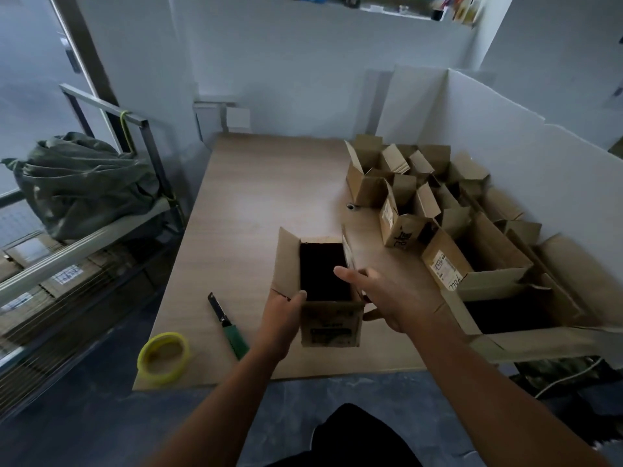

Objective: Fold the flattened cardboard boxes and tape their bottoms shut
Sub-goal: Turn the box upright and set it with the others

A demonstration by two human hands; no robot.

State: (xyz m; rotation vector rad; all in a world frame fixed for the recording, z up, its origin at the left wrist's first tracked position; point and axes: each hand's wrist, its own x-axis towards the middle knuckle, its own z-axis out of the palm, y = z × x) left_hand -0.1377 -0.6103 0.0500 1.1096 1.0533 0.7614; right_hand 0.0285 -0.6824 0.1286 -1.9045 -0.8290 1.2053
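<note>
Together left hand (286,313), right hand (399,298) clasp box (332,328), fingers (370,314) curled.

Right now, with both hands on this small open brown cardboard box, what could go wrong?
The green-handled utility knife lies close beside your left hand; a blind reach for it could meet the blade end. The yellow tape roll sits at the wooden table's near edge, so an elbow or the small brown cardboard box could nudge it off.

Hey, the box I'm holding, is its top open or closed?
Open. The box stands upright, top flaps spread outward, dark inside showing; your left hand and right hand hold it.
</note>
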